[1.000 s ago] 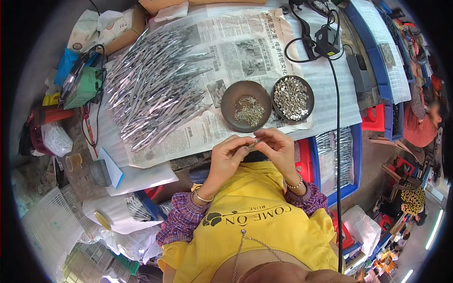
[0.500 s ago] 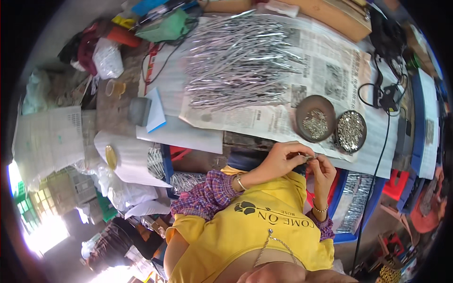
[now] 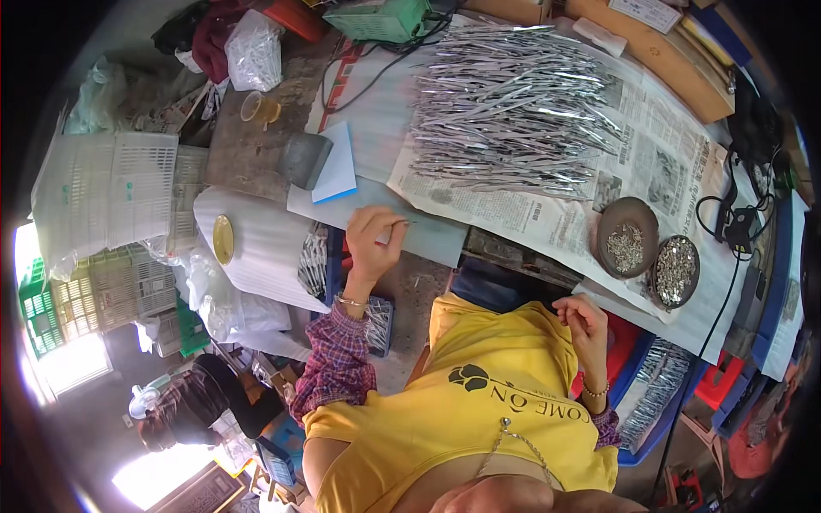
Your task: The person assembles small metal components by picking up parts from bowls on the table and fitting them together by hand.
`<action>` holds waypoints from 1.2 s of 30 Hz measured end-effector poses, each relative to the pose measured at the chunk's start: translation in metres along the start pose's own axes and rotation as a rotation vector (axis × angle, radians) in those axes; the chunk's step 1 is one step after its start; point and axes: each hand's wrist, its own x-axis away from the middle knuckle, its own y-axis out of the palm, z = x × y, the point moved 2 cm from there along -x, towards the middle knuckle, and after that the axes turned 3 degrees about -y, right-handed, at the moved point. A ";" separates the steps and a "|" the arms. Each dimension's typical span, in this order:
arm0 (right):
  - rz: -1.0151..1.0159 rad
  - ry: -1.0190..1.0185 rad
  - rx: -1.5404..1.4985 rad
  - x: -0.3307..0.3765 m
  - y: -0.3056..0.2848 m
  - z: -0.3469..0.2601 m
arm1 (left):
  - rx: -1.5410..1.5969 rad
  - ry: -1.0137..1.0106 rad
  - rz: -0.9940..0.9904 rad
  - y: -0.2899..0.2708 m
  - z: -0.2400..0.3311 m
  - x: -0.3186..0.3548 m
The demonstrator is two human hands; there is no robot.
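Note:
My left hand (image 3: 375, 245) is raised off the near edge of the bench, near the blue-and-white card (image 3: 336, 167). Its thumb and fingertips pinch a small, thin metal piece (image 3: 409, 222), too small to make out fully. In front of my yellow shirt, my right hand (image 3: 586, 329) is closed with curled fingers; whether anything is in them is hidden. Beyond it, a brown round bowl (image 3: 627, 212) contains small metal bits. Beside that stands a second bowl (image 3: 672, 303) filled with shiny pieces. A wide heap of thin silver strips (image 3: 513, 111) lies on newspaper (image 3: 505, 209).
A grey block (image 3: 305, 160) and a cup (image 3: 260, 109) stand at the left. Black cables (image 3: 737, 227) lie at the right. Blue trays of silver strips (image 3: 657, 389) sit below the bench edge, and wooden boxes (image 3: 654, 56) line the back.
My hands were together at the bench edge and have come apart. The left moved far left with the small piece; the right stayed near my front. The whole view has shifted.

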 end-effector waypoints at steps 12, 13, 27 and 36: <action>-0.008 0.087 -0.098 0.002 0.003 0.012 | -0.193 0.131 -0.015 -0.015 -0.016 0.002; -0.008 0.101 -0.114 0.001 0.001 0.014 | -0.179 0.062 -0.025 -0.018 -0.015 0.001; 0.079 0.028 -0.042 -0.009 0.007 -0.018 | 1.237 -0.816 -0.739 0.087 0.119 -0.011; 0.244 -0.071 -0.099 -0.008 -0.004 -0.022 | 1.254 -0.886 -0.882 0.118 0.144 -0.003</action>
